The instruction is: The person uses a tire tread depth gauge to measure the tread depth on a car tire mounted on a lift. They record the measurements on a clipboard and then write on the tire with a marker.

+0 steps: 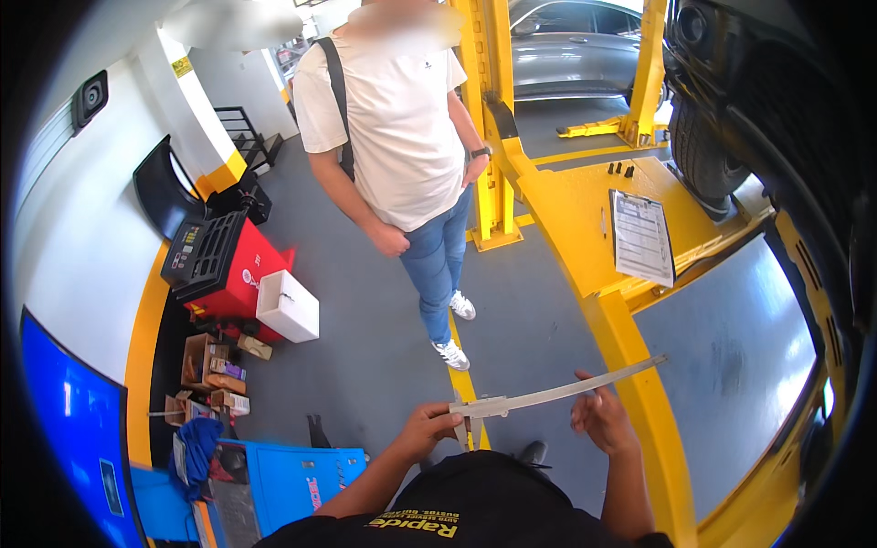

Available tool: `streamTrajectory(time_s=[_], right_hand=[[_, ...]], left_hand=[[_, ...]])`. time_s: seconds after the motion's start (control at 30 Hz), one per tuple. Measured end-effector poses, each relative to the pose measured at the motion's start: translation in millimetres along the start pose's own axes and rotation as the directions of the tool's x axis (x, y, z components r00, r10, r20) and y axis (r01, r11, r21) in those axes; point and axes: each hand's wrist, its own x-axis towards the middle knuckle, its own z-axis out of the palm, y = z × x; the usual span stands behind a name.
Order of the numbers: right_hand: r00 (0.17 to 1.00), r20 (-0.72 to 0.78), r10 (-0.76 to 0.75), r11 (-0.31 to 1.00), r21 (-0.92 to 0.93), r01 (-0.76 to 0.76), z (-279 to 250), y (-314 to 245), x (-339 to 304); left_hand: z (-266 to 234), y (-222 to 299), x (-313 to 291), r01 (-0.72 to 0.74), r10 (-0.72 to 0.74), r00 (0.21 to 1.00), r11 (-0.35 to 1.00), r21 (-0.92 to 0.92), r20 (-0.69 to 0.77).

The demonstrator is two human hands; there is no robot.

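Note:
A long silver vernier caliper point(539, 395) spans the space in front of my body, its beam pointing right and slightly up. My left hand point(429, 429) grips its jaw end between thumb and fingers, and the jaws hang down beside those fingers. Under the beam, toward its far end, is my right hand point(605, 422), fingers apart. One of its fingertips shows above the beam's upper edge; whether it touches the metal I cannot tell.
A person point(393, 137) in a white T-shirt and jeans stands ahead. On the right, a yellow lift point(557, 196) bears a clipboard point(642, 236), a pen, small dark parts and a wheel point(703, 151). Left are a red machine point(242, 274), a white bin point(288, 306) and a blue cart point(297, 479).

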Motion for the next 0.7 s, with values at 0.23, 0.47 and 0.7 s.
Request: streamTrajectory(time_s=[0.23,0.47,0.7], right_hand=[[0.972,-0.199,0.125,0.981,0.169,-0.091,133,85,41],[0.973,-0.198,0.121,0.969,0.235,-0.073,194,108,58],[0.979,-0.179,0.099,0.964,0.260,-0.050,199,108,100]], left_hand=[[-121,19,-76,-0.017,0.022,1.000,0.983,-0.182,0.022],[-184,25,-77,0.018,0.046,0.982,0.943,-0.334,0.183],[-210,56,-21,-0.030,0.071,0.989,0.957,-0.290,0.130]])
